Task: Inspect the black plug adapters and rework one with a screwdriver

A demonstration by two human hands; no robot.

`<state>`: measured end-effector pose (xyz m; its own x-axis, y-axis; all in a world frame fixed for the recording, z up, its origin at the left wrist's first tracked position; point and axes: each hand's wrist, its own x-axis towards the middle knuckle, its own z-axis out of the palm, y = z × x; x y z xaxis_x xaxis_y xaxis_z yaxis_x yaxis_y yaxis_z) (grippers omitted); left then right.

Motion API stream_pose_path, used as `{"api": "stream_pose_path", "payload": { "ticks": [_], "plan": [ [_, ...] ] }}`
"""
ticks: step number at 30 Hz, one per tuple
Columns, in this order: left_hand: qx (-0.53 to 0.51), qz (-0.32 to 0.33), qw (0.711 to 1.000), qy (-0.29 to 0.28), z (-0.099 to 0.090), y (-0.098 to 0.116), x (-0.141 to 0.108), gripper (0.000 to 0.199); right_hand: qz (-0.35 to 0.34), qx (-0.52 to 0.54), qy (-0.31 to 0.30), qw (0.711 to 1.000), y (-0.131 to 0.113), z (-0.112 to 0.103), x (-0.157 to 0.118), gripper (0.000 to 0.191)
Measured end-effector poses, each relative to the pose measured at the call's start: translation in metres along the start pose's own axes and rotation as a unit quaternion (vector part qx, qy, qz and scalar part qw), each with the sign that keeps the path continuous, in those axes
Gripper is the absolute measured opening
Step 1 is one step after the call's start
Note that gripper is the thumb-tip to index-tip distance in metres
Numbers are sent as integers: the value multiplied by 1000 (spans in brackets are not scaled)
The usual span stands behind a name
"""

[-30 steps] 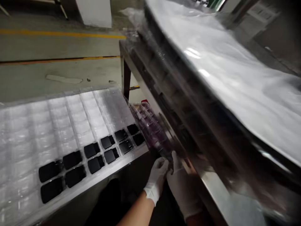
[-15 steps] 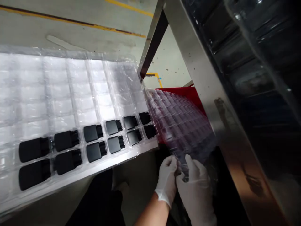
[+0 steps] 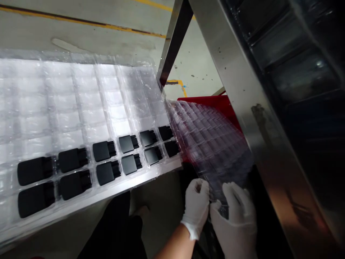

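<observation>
My left hand (image 3: 197,203), in a white glove, pinches the near edge of a clear plastic blister tray (image 3: 208,135). Beside it my right hand (image 3: 237,217), also gloved, grips that same edge, thumb on the near side and fingers bent over it. The tray slants away from me, its rows of moulded pockets showing red through the plastic. To the left lies another clear blister tray (image 3: 61,97) on a white surface. Its two nearest rows hold black plug-like pieces (image 3: 105,173); the pockets farther back hold none.
A red bin (image 3: 215,102) stands behind the slanted tray. A metal frame post (image 3: 231,75) runs diagonally on the right, with dark, plastic-covered trays (image 3: 291,57) beyond it. Yellow lines (image 3: 94,24) mark the floor. My legs (image 3: 113,223) show below.
Both hands and the tray edge they hold have shifted slightly right and down in view. My right hand's fingers have moved a little away from the left hand. The black pieces stay in their pockets.
</observation>
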<state>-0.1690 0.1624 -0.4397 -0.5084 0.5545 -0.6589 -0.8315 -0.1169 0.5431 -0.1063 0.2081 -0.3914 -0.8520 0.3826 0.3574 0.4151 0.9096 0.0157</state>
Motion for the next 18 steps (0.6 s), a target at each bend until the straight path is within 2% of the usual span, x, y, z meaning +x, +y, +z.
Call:
{"api": "stream_pose_path", "payload": {
  "ticks": [5,11,15,18],
  "plan": [
    [16,11,1000,8,4,-2,-1,18,10,-40,46,998,-4,-7,1,32],
    [27,-8,1000,11,13,-7,-6,15,30,-103,96,990,4,-8,-7,45],
    [15,-13,1000,7,14,-7,-9,16,109,-83,78,987,13,-10,-5,38],
    [27,-11,1000,3,10,-7,-8,15,174,-32,46,983,16,-7,-7,42]
  ]
}}
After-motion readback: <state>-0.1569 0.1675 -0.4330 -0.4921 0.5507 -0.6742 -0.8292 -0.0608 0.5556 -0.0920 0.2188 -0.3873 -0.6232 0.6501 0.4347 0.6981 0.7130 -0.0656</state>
